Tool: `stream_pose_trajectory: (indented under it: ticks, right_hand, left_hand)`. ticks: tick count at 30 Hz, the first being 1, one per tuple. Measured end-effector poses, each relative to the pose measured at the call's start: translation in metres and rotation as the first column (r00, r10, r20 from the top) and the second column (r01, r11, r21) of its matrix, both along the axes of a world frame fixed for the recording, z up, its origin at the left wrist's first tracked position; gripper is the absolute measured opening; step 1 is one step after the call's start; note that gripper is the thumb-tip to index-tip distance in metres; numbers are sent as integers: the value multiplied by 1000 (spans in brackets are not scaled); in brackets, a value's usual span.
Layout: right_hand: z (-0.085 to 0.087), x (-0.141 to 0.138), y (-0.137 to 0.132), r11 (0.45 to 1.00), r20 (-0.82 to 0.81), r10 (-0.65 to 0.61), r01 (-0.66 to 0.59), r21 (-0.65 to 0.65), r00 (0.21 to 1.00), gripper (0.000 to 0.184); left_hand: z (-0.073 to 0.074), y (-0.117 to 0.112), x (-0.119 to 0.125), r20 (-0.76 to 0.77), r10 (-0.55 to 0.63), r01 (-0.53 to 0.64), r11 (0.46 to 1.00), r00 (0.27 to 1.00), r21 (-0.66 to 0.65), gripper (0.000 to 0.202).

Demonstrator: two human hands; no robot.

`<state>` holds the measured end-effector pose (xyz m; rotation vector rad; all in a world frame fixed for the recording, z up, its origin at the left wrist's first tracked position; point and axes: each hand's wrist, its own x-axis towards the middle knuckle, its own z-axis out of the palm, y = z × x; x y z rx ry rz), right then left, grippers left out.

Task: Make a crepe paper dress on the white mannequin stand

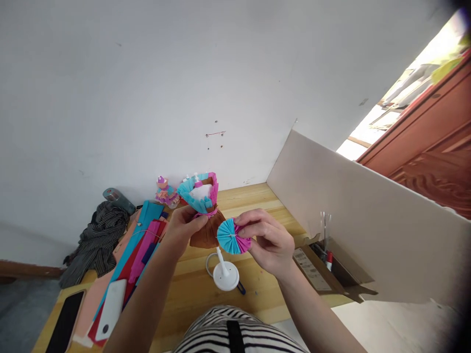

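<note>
My left hand [185, 226] is closed around the waist of a crepe-paper doll dress [203, 206], with a blue and pink pleated top, white filling and a brown skirt, tied by a pink thread. My right hand [265, 240] pinches a small round pleated fan [231, 237], half blue and half pink, held just right of the dress skirt. Both are held above a wooden table [257, 289]. A white stand with a round base [225, 274] sits on the table right below the fan.
Coloured crepe-paper strips [142, 245], a white device [111, 309] and a dark phone [66, 321] lie at the left. A striped cloth [96, 235] and a small finished paper doll [165, 192] are at the back. An open cardboard box [331, 274] with tools stands right.
</note>
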<state>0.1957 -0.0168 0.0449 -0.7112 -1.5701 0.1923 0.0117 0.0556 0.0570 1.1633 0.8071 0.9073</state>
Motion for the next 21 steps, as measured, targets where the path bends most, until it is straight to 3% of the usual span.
stream_pose_trajectory:
  ticks: [6, 9, 12, 16, 21]
  right_hand:
    - [1, -6, -3, 983, -129, 76, -96, -156, 989, 14]
    - [7, -12, -5, 928, -226, 88, -162, -335, 970, 5]
    - [12, -18, -4, 853, -336, 60, -223, -472, 940, 11]
    - [16, -25, 5, 785, -440, 30, -294, -545, 897, 19]
    - [17, -27, 14, 722, -439, -3, -302, -622, 898, 21]
  left_hand:
    - [1, -1, -1, -38, 15, -14, 999, 999, 34, 32]
    - [5, -2, -1, -57, -2, 4, 1000, 998, 21, 34]
    - [6, -2, 0, -22, -34, 34, 999, 999, 2, 32]
    - [2, 0, 2, 62, -82, 81, 996, 995, 20, 30]
    - [-2, 2, 2, 73, -130, 126, 990, 989, 56, 27]
